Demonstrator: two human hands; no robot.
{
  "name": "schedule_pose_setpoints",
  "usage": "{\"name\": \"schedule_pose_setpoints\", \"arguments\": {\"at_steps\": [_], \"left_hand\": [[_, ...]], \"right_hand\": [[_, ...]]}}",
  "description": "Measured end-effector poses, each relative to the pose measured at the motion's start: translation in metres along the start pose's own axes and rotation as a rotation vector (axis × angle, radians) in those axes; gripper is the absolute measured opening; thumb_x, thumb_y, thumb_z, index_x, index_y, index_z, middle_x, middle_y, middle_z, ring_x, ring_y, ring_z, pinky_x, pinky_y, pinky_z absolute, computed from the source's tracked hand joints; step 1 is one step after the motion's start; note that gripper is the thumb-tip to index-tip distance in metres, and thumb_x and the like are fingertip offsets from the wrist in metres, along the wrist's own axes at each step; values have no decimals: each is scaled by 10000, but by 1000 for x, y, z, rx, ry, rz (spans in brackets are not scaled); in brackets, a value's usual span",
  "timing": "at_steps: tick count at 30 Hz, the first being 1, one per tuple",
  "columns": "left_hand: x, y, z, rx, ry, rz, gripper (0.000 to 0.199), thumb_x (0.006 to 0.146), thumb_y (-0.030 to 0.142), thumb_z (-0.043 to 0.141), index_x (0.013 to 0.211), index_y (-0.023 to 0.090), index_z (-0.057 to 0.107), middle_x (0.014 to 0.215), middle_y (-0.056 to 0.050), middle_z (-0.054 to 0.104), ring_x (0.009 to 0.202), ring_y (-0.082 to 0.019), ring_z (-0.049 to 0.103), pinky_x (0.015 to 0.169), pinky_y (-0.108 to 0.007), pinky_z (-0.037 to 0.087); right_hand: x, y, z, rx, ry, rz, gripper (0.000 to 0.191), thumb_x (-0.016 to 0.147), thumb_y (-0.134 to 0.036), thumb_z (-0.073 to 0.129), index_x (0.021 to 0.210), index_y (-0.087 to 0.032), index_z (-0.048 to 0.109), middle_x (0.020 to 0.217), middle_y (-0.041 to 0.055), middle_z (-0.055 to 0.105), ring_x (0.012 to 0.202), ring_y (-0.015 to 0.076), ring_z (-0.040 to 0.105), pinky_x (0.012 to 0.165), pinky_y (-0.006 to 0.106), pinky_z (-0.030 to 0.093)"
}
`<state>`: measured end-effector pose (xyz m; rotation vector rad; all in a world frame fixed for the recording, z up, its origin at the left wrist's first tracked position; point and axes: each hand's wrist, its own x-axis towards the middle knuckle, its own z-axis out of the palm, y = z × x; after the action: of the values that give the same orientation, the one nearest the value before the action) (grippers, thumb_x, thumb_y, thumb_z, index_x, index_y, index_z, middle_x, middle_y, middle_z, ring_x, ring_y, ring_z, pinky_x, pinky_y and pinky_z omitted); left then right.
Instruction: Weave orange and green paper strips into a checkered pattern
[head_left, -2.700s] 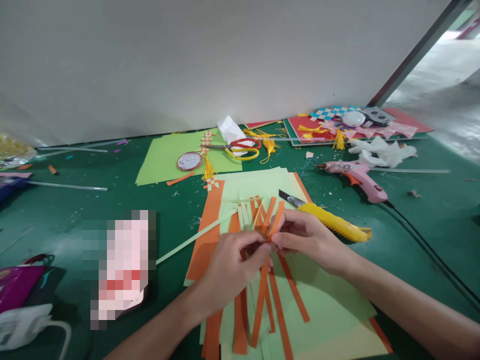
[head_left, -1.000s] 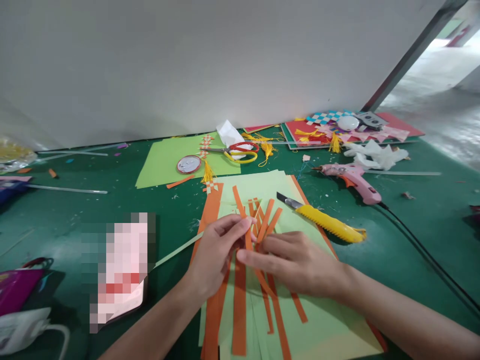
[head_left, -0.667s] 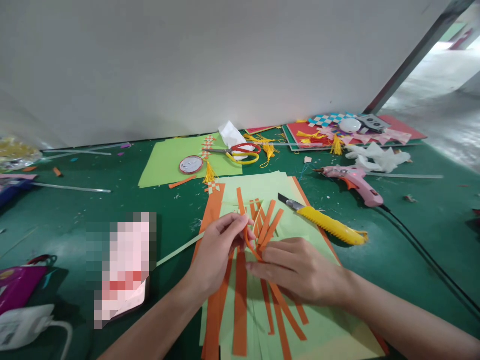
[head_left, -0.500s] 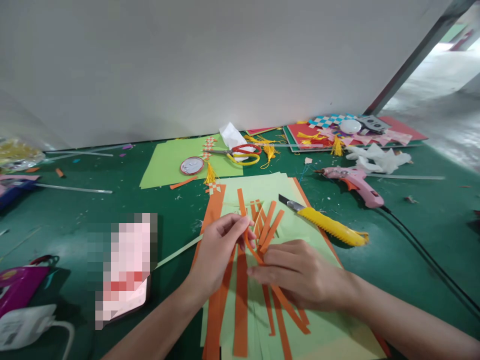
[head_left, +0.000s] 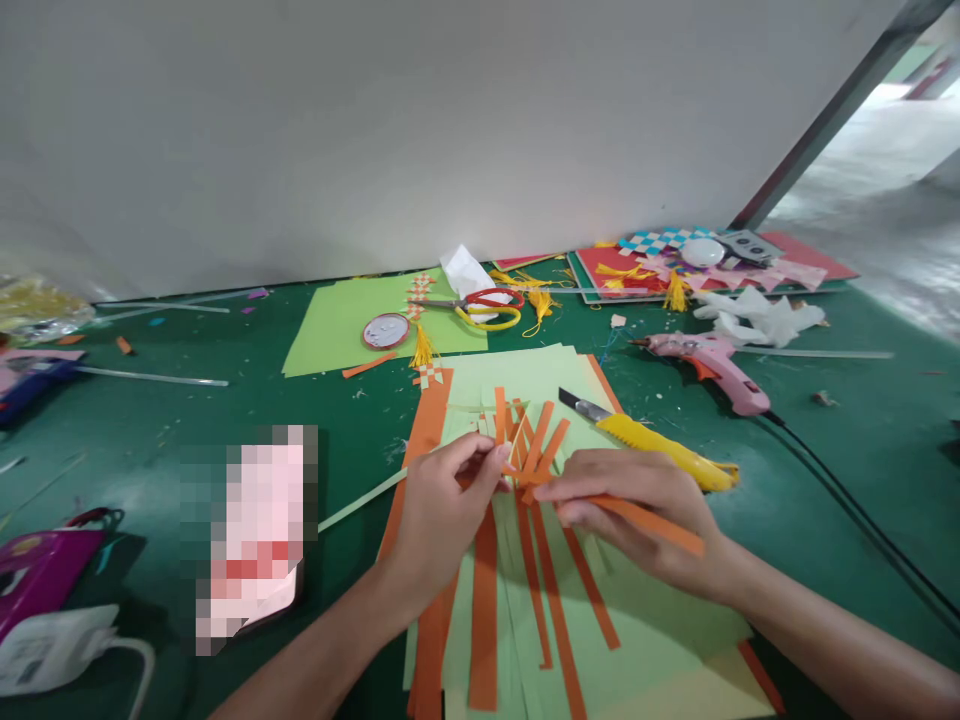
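Weaving paper strips.
My left hand (head_left: 439, 510) pins the strip bundle (head_left: 517, 440); my right hand (head_left: 637, 515) pinches one orange strip (head_left: 645, 520).

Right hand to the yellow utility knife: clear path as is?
Probably yes. The utility knife lies in the open just beyond the right hand, nothing between, but that hand is pinching an orange paper strip.

Orange paper strips (head_left: 534, 455) fanned out, part-woven with pale green strips (head_left: 487, 424), on light green paper sheets (head_left: 645, 620) near the table's front edge. One orange strip (head_left: 645, 520) lay pinched crosswise, slanting down to the right.
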<state>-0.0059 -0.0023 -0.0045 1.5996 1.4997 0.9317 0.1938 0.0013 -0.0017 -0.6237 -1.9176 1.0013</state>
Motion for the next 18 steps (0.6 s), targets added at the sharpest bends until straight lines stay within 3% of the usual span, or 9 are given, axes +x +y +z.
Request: {"name": "schedule_pose_setpoints", "arguments": {"at_steps": [8, 18], "left_hand": [[-2, -1, -1, 7, -48, 4, 276, 913, 362, 557, 718, 178, 620, 637, 28, 669, 617, -127, 667, 624, -206, 463], [-5, 6, -1, 99, -182, 103, 266, 930, 292, 519, 721, 166, 628, 616, 19, 649, 527, -94, 547, 547, -193, 399]], "right_hand": [[6, -5, -7, 334, 82, 270, 200, 895, -205, 630, 1039, -259, 757, 706, -3, 686, 538, 64, 594, 498, 168, 481], [12, 3, 3, 125, 198, 494, 117, 797, -279, 714, 832, -225, 812, 555, 2, 688, 425, 67, 492, 418, 177, 417]]}}
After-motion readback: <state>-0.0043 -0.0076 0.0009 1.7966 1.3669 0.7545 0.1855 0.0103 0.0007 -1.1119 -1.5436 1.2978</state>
